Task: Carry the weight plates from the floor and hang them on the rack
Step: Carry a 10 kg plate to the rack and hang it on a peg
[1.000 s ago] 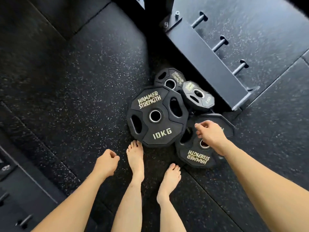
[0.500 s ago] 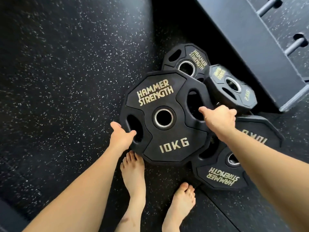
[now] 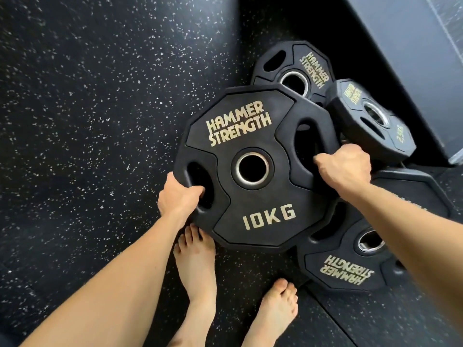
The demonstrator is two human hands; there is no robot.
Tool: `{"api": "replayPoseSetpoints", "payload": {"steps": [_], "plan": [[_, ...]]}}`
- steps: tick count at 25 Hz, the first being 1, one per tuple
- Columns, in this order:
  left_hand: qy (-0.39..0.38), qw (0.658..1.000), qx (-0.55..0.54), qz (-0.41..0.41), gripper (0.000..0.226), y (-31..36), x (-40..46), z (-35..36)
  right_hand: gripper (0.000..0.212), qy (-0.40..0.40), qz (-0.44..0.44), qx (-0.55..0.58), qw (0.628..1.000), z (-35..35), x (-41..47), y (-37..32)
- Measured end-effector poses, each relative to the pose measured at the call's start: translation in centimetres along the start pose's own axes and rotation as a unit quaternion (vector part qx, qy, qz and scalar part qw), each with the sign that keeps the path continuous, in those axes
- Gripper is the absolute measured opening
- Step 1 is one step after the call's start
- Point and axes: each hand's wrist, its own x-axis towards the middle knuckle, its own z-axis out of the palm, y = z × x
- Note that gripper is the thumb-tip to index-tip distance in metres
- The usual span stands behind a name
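Fingers of my left hand (image 3: 179,196) and right hand (image 3: 344,169) curl through the 10KG plate (image 3: 253,171) slots; next, I judge, a level lift clear of my toes.

no sleeves or gloves here, both forearms bare down to the left hand (image 3: 178,196) and right hand (image 3: 347,169), feet (image 3: 198,266) bare too, no shoes
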Motion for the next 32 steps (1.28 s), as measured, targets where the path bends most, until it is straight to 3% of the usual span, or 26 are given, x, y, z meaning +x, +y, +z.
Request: {"api": "replayPoseSetpoints", "payload": {"steps": [5,8,12,17,20,23,26,30,32], "plan": [[-0.055,0.991,-0.125,0.003,0.043,-1.1,-1.3,-3.1,0.017,-0.032,-0.008,0.097,0.995,0.3,-2.6,1.3],[-0.115,0.962,-0.246,-0.029,0.042,-2.2,-3.9,-6.7,0.016,-0.035,0.006,0.128,0.991,-0.7,-6.4,1.8],[-0.102,0.943,-0.315,-0.034,0.032,-3.0,-10.3,-13.0,0.017,-0.047,0.012,0.163,0.985,-5.2,-12.3,2.0],[-0.064,0.926,-0.371,-0.003,0.033,-1.8,-22.7,-22.9,0.023,-0.065,-0.005,0.237,0.969,-16.2,-20.7,2.2],[-0.049,0.923,-0.379,0.039,0.065,-0.9,-31.9,-29.6,0.024,-0.075,-0.028,0.297,0.952,-25.6,-26.8,2.5],[-0.038,0.916,-0.385,0.107,0.068,-0.7,-42.9,-36.9,0.024,-0.115,-0.070,0.415,0.900,-36.6,-34.6,4.1],[-0.005,0.901,-0.402,0.162,0.080,-1.6,-51.6,-42.3,0.028,-0.177,-0.135,0.465,0.857,-45.4,-41.4,5.9],[0.035,0.871,-0.440,0.216,0.051,-3.6,-61.5,-47.5,0.024,-0.165,-0.180,0.488,0.838,-52.6,-48.6,7.4],[0.063,0.861,-0.450,0.228,0.047,-4.9,-65.0,-48.9,0.024,-0.157,-0.207,0.488,0.833,-54.7,-51.2,7.8]]}}
